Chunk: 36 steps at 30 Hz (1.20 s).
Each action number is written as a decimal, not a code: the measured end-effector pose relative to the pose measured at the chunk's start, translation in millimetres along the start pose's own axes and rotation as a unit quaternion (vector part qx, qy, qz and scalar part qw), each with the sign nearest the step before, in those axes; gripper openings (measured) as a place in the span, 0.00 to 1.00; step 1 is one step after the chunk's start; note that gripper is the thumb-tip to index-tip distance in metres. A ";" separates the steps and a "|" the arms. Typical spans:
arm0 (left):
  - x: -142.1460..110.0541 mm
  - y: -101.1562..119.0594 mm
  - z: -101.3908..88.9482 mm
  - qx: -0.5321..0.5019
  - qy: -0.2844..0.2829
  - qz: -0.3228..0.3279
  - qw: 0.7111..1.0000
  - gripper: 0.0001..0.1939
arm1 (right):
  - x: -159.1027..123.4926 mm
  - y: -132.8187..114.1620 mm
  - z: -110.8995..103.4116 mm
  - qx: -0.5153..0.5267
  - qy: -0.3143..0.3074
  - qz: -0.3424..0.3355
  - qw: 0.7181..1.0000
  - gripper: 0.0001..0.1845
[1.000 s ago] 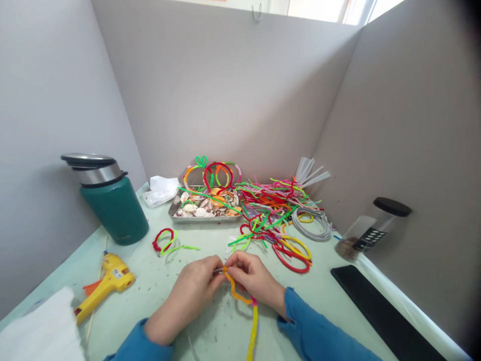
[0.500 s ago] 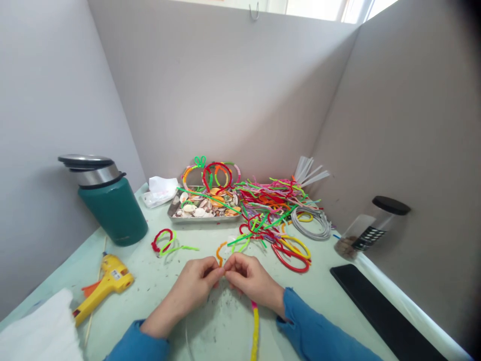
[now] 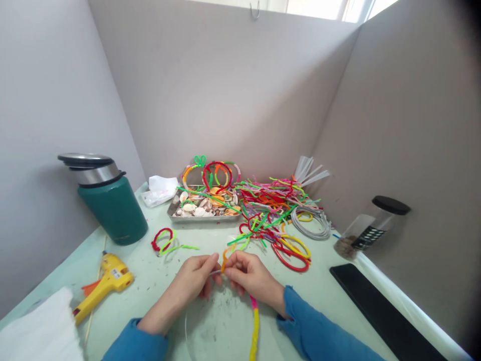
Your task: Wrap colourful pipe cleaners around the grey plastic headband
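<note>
Low over the middle of the table, my left hand point(image 3: 192, 282) is closed on a thin pale wire point(image 3: 186, 328), which also curves down below it. My right hand point(image 3: 255, 278) pinches an orange pipe cleaner point(image 3: 224, 254) against that wire, its free end sticking up and away from me. Between the two hands a short bare stretch of wire shows. From under my right hand hangs a part covered in pink and yellow pipe cleaner point(image 3: 256, 328), running off the bottom edge. My palms hide how the ends join.
Behind the hands lie a tray point(image 3: 206, 218) of shells, heaped pipe cleaners point(image 3: 270, 195), a grey wire coil point(image 3: 315, 230) and a red-green loop point(image 3: 163, 241). Left are a yellow glue gun point(image 3: 108, 281), a green bottle point(image 3: 114, 213) and white cloth point(image 3: 41, 331); right, a clear jar point(image 3: 370, 233) and black strip point(image 3: 379, 306).
My left fingers have drawn back slightly from my right fingertips, so the wire between them now shows. The orange pipe cleaner has shifted right and is now pinched by my right hand.
</note>
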<state>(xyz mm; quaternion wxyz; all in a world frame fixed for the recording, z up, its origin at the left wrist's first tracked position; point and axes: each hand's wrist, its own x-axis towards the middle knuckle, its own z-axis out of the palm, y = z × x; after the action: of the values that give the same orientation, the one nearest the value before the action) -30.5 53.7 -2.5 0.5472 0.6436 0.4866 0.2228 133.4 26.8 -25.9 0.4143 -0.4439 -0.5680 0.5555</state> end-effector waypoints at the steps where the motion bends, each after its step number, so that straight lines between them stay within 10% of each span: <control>1: -0.1 1.5 -1.4 -0.009 0.013 0.011 1.000 0.26 | 0.6 -0.9 -1.1 0.018 0.001 0.008 1.000 0.12; 13: -13.3 16.3 -11.6 0.011 -0.027 0.238 0.971 0.12 | -0.2 -9.0 -12.7 0.172 -0.068 0.035 0.982 0.14; 22: -9.9 3.0 -2.4 0.223 0.097 0.373 0.895 0.13 | 0.8 -5.2 -9.7 0.172 -0.061 0.029 0.983 0.14; 36: -7.3 -2.8 -2.1 0.275 0.146 0.407 0.859 0.10 | 2.3 -1.3 -6.6 0.124 -0.022 -0.008 0.992 0.13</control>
<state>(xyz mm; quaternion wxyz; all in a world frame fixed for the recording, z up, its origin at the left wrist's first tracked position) -36.4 48.2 -2.6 0.1313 0.8684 0.2976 0.3742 139.1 30.7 -24.4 0.4579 -0.3718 -0.5077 0.6280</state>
